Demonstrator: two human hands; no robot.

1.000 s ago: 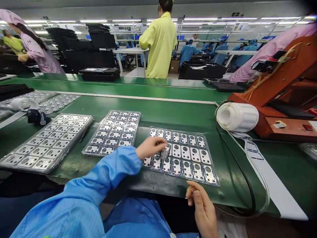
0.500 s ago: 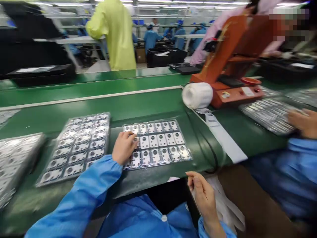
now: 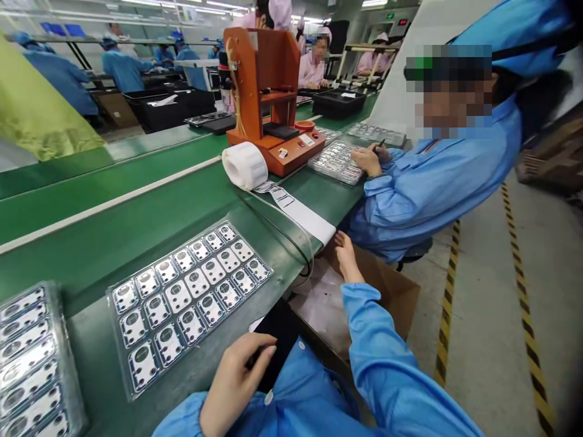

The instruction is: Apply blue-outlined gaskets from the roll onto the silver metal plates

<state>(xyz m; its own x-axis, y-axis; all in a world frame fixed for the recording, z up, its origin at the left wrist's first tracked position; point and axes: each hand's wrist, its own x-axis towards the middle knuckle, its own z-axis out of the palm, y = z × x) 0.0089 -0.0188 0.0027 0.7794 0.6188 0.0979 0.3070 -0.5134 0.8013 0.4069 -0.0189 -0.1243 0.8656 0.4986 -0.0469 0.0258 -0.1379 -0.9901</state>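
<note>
Blister tray of metal parts (image 3: 186, 303) lies on the green worktop (image 3: 113, 206), neither hand touching it; left hand (image 3: 237, 379) grips a flat black item (image 3: 276, 343); right hand (image 3: 347, 258) open above a cardboard box (image 3: 392, 297).

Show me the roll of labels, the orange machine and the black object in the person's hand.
Roll of labels (image 3: 245, 165): head view, on the roll's white outer face.
Orange machine (image 3: 268, 73): head view, on its upright frame.
Black object (image 3: 277, 346): head view, on its flat face, beside the left hand (image 3: 234, 379).
</note>
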